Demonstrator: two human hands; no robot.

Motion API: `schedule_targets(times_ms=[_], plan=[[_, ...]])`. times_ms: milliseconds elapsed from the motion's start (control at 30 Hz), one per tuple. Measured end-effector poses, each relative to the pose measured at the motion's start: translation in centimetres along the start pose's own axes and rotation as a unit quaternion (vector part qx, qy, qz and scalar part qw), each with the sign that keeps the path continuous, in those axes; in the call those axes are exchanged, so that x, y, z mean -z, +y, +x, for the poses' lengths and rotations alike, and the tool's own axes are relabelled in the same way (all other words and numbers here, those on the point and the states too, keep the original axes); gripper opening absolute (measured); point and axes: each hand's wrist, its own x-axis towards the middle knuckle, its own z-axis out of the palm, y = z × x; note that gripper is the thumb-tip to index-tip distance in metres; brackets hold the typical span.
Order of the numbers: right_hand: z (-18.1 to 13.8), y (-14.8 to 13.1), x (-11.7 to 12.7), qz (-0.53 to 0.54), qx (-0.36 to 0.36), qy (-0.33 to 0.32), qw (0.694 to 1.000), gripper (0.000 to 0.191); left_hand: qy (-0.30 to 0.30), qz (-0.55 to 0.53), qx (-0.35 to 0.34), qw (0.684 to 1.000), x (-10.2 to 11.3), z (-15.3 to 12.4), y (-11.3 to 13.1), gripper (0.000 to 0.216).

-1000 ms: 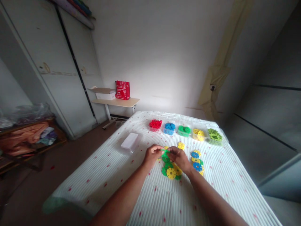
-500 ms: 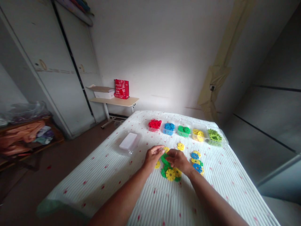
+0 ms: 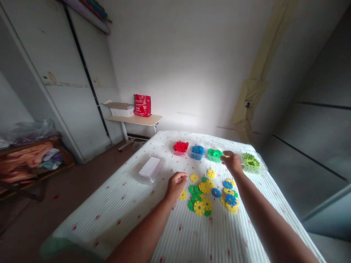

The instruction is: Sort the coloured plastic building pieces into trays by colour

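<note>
Bed (image 3: 164, 226): left hand (image 3: 177, 182) half-curled, seemingly empty, beside discs (image 3: 201, 197); right hand (image 3: 232, 162) at far-edge trays (image 3: 197, 155), grip unclear. Discs likely light, stiff; pinch rims.

red tub (image 3: 181, 147), blue tub (image 3: 197, 151), green tub (image 3: 214, 154), lime tub (image 3: 251, 160) — that's four i can see; one clear box (image 3: 150, 167); three blue discs (image 3: 215, 192) loose in front of me.

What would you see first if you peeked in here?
The bright yellow, green and blue discs scattered on the white cloth beside the left hand. Behind them stands a row of tubs of red, blue and green pieces, where the right hand reaches.
</note>
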Motion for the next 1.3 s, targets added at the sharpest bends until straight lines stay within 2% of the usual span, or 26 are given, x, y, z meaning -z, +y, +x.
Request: schedule_targets(times_ms=[100,200,300,400,533,633,733,833,967,1033,1133,1200,1300], plan=[[-2.5,2.9,0.9,-0.022,0.031,-0.037,0.999,0.019,-0.051,0.014,-0.023,0.998,0.0,-0.5,0.7,0.016],[-4.5,5.8,2.6,-0.105,0.081,-0.053,0.990,0.019,-0.126,0.071,-0.096,0.985,-0.2,-1.2,1.6,0.011],[-5.6,7.6,4.2,-0.158,0.101,-0.057,0.981,0.022,-0.210,0.172,-0.190,0.944,-0.7,-2.0,2.4,0.014],[-6.3,8.1,4.6,-0.206,0.087,-0.046,0.974,0.027,-0.257,0.263,-0.225,0.902,-1.3,-2.7,2.6,0.026],[-7.2,7.6,3.2,-0.285,0.031,-0.046,0.957,0.036,-0.258,0.344,-0.235,0.872,-1.8,-3.1,2.4,0.044],[-7.8,7.2,2.1,-0.332,0.027,-0.056,0.941,0.034,-0.242,0.382,-0.233,0.861,-1.7,-2.9,2.3,0.040],[-7.8,7.2,1.6,-0.334,0.020,-0.057,0.941,0.028,-0.228,0.415,-0.231,0.850,-1.4,-2.6,2.3,0.036],[-7.3,7.5,1.8,-0.284,0.008,-0.062,0.957,0.022,-0.208,0.448,-0.218,0.842,-1.3,-2.5,2.3,0.039],[-6.5,7.4,3.4,-0.116,-0.015,-0.048,0.992,0.013,-0.192,0.485,-0.200,0.830,-1.2,-2.6,2.1,0.043],[-6.5,6.8,4.8,-0.011,-0.022,-0.092,0.995,0.016,-0.195,0.488,-0.202,0.827,-1.1,-2.5,2.0,0.044],[-7.3,5.8,6.7,0.076,-0.001,-0.230,0.970,0.028,-0.196,0.481,-0.201,0.831,-1.1,-2.5,1.7,0.045],[-7.9,5.4,7.1,0.066,0.018,-0.303,0.951,0.032,-0.194,0.476,-0.199,0.834,-1.0,-2.4,1.6,0.044],[-8.7,5.1,6.3,-0.029,0.036,-0.353,0.934,0.033,-0.194,0.473,-0.199,0.836,-1.0,-2.4,1.5,0.043]])
